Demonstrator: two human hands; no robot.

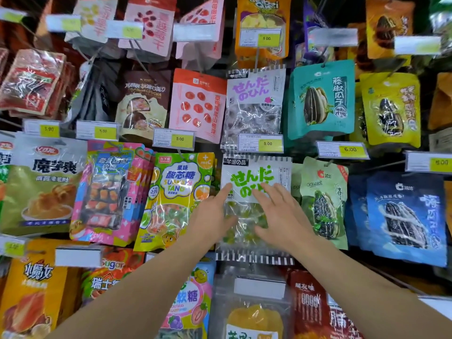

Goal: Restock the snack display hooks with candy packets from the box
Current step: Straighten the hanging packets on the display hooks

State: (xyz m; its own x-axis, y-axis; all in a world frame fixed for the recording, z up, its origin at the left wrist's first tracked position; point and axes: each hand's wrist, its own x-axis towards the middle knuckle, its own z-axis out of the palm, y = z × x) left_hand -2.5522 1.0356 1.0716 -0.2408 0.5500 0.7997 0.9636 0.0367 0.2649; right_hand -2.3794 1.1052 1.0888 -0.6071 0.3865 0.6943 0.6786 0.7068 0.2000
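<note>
— Green-lettered candy packet (254, 209): where do we have it?
— Hanging mid-display, between the yellow sour-candy bag (176, 199) and the pale green seed bag (322, 201).
— Our hands?
— Left hand (210, 216) and right hand (281, 216) lie flat on it, fingers straight, gripping nothing.

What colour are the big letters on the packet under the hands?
Bright green letters, seen in the head view.

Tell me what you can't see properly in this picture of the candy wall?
- Green-lettered candy packet: the left hand and right hand cover part of its lettering and window in the head view.
- Top-row price tags: blurred, unreadable.
- The box: out of frame.
- Mango packet: cut off by the bottom edge.
</note>
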